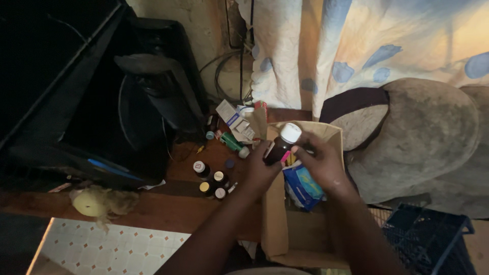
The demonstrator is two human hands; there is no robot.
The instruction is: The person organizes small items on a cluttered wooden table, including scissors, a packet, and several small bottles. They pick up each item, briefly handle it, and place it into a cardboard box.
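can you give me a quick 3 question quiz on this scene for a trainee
1. True or false: both hands are on the dark bottle with the white cap.
2. What does the bottle hang above? A) the cardboard box B) the blue crate C) the tiled floor
3. Fill in: the small capped bottles stand on the wooden ____.

Key
1. True: the left hand and the right hand both grip the dark bottle.
2. A: the cardboard box, not the blue crate.
3. Table: the small bottles stand on the wooden table.
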